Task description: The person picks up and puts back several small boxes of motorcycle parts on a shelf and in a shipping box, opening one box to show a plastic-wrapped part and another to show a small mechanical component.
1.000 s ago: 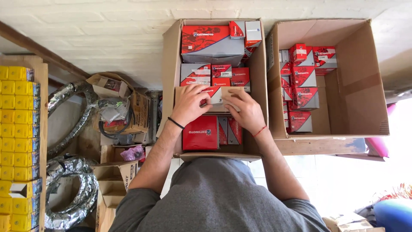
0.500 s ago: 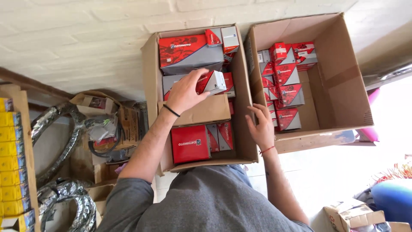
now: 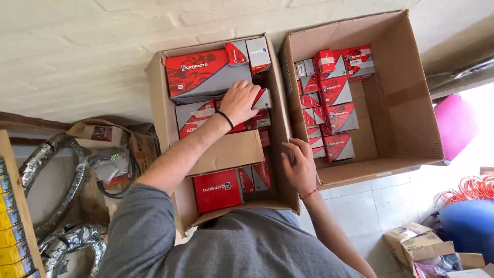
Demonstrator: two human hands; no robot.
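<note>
Cardboard carton (image 3: 164, 103), red boxes (image 3: 198, 74), left hand (image 3: 239, 100)

Two open cardboard boxes, matt brown and creased, fill the middle: the left box (image 3: 159, 92) and the right box (image 3: 411, 98). Inside lie small cartons (image 3: 337, 90) of glossy printed card in red and grey. The wall (image 3: 77, 51) across the top is rough, white-painted brick. At lower left, shiny crinkled foil hoses (image 3: 49, 170) curl. A smooth pale tiled floor (image 3: 375, 206) shows at lower right.
</note>
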